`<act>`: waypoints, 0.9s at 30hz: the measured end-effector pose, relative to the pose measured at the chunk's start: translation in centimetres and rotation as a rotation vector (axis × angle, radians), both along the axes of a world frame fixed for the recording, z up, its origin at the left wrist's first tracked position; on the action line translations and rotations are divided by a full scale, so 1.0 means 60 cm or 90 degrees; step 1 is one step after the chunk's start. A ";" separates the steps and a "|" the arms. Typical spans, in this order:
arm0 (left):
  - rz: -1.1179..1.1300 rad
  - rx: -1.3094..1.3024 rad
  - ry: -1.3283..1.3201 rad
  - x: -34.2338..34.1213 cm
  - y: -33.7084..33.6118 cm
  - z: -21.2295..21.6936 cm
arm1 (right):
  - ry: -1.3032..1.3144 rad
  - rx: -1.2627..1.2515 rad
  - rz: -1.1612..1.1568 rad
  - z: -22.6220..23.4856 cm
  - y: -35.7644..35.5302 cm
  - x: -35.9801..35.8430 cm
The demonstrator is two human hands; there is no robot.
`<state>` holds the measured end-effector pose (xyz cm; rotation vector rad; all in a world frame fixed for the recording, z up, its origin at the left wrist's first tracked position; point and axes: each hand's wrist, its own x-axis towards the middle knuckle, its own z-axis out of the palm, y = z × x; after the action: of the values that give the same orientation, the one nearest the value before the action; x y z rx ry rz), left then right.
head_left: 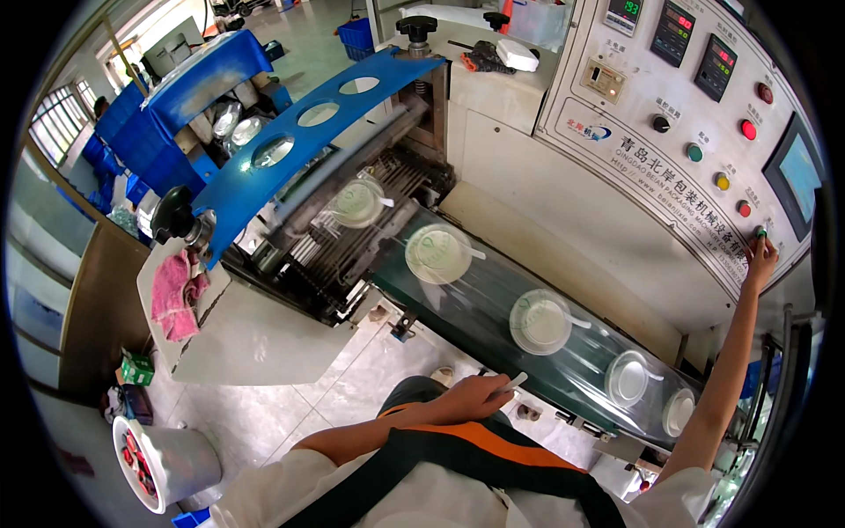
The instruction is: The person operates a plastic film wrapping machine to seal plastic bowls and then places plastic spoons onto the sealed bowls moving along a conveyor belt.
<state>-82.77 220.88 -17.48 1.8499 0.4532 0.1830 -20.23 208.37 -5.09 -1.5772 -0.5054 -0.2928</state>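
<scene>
Held low in front of my body, my left hand (475,396) is closed around a slim white piece (513,381); its kind is not clear. My right hand (761,255) reaches up to the machine's control panel (607,158), its fingers pinching a small green knob (760,231). Between the arms runs a dark green conveyor belt (466,312). Along it lie several round white lidded tubs under clear film, each with a white spoon-like handle beside it; one tub (540,322) is mid-belt. Another tub (357,202) sits at the machine's metal rollers.
A blue plate with round holes (330,110) spans the machine between black knobs (417,29). A pink cloth (177,296) lies on a panel at the left. A white bucket (180,462) stands on the floor. Blue crates (141,132) are stacked behind.
</scene>
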 end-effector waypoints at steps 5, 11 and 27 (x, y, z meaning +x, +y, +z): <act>-0.094 -0.028 -0.021 0.022 0.005 -0.008 | 0.090 0.046 0.022 0.009 -0.063 -0.024; -0.187 -0.125 -0.055 0.032 -0.018 -0.046 | 0.018 -0.292 0.181 -0.029 0.007 -0.470; -0.565 -0.149 0.126 0.121 -0.416 -0.049 | 0.692 -0.006 0.081 -0.305 -0.516 -1.012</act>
<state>-75.52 195.91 -20.42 1.6802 -0.2335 -0.6306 -80.95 177.42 -23.37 -1.4604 0.2470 0.6532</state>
